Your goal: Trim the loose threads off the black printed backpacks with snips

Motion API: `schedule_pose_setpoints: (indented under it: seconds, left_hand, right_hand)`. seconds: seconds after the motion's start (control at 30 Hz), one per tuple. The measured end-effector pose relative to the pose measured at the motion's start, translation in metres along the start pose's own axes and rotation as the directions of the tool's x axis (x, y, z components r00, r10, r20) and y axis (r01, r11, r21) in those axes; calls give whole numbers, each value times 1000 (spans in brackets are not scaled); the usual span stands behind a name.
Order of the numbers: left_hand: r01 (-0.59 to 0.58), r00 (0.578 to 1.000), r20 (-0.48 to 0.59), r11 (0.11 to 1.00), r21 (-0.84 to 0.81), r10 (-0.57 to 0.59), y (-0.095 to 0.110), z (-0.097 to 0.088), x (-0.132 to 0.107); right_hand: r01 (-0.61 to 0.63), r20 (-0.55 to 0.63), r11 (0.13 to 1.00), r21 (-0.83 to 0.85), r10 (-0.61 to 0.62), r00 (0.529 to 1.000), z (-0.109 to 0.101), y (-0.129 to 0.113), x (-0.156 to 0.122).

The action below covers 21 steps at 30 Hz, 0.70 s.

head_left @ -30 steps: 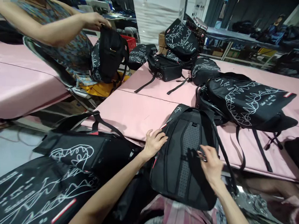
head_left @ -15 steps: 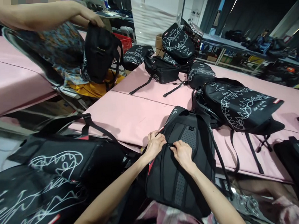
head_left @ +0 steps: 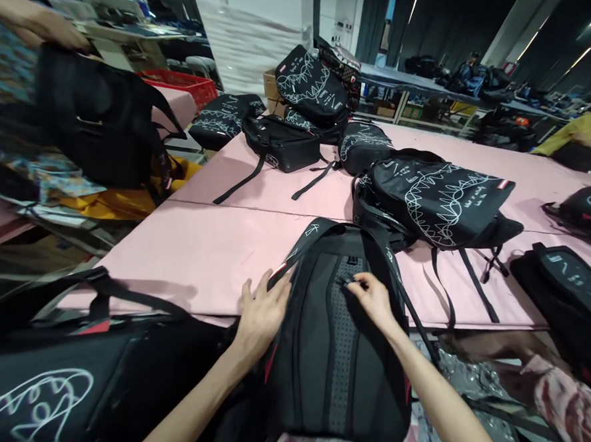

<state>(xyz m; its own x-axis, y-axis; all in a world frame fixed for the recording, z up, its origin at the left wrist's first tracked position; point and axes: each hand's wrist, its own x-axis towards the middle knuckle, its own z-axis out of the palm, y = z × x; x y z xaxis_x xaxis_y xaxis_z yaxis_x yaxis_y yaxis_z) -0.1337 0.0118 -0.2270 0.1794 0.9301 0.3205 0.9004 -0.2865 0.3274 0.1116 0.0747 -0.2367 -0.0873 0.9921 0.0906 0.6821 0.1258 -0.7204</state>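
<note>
A black backpack (head_left: 333, 352) lies back-side up, partly on my lap and partly on the edge of the pink table (head_left: 201, 247). My left hand (head_left: 261, 316) rests flat on its left side with fingers spread, beside a strap. My right hand (head_left: 375, 299) is closed in a pinch on something small near the top of the mesh back panel; I cannot make out what it holds.
Several black bags with white shark-mouth print lie on the table, one large one (head_left: 439, 199) just beyond mine. More bags (head_left: 60, 389) are stacked at my left. At upper left another person's hand (head_left: 53, 29) holds a black bag (head_left: 99, 119). A red crate (head_left: 187, 87) stands behind.
My left hand has left the pinch at the back panel and flattened onto the bag's left side. My right hand stays pinched near the panel's top. The view has shifted right.
</note>
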Motion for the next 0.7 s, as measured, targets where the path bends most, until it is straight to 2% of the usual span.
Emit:
schedule_pose_setpoints:
  seconds: [0.07, 0.13, 0.17, 0.27, 0.3, 0.37, 0.47, 0.7]
  left_hand:
    - [-101, 993, 51, 994, -41, 103, 25, 8, 17]
    - [-213, 966, 112, 965, -155, 231, 51, 28, 49]
    - [-217, 963, 120, 955, -200, 243, 62, 42, 69]
    - [-65, 992, 91, 977, -205, 85, 80, 79, 129]
    - [-47, 994, 90, 980, -193, 65, 81, 88, 145]
    - [-83, 989, 107, 980, -180, 103, 81, 98, 165]
    - [-141, 977, 132, 975, -172, 164, 78, 101, 169]
    - [-168, 971, 155, 979, -115, 185, 81, 103, 164]
  right_hand:
    - [-45, -111, 997, 68, 53, 992, -21, 25, 18]
    - [-51, -176, 997, 58, 60, 983, -37, 44, 35]
    - [-59, -197, 998, 38, 66, 978, -42, 51, 41]
    - [-77, -230, 997, -8, 73, 970, -46, 63, 49]
    - [-71, -234, 997, -20, 64, 970, -45, 65, 49]
    - [-52, -235, 998, -44, 40, 971, -42, 66, 48]
    - [-38, -245, 996, -77, 19, 969, -39, 63, 48]
    - [34, -221, 996, -86, -52, 974, -42, 55, 57]
